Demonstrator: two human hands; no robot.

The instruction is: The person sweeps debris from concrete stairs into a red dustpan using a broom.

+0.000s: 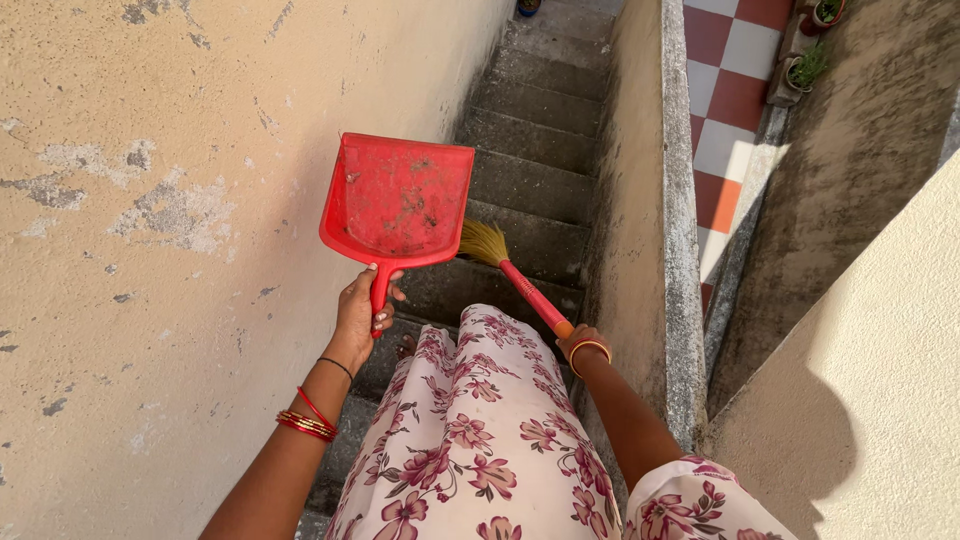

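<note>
Dustpan: red plastic, likely light and stiff; left hand clamped on its handle at 6 o'clock.
Broom: soft bristles, rigid red handle; right hand closed around its end.
Stairs: rough concrete.

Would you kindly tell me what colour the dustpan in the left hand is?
The dustpan is red, with dirt specks inside; the head view shows it plainly.

Narrow concrete stairs going down, pretty worn and dusty. Left wall is beige plaster w/ grey patches flaking off. Low parapet on the right, and below it a red & white checkered floor w/ potted plants, lots of sun.
</note>
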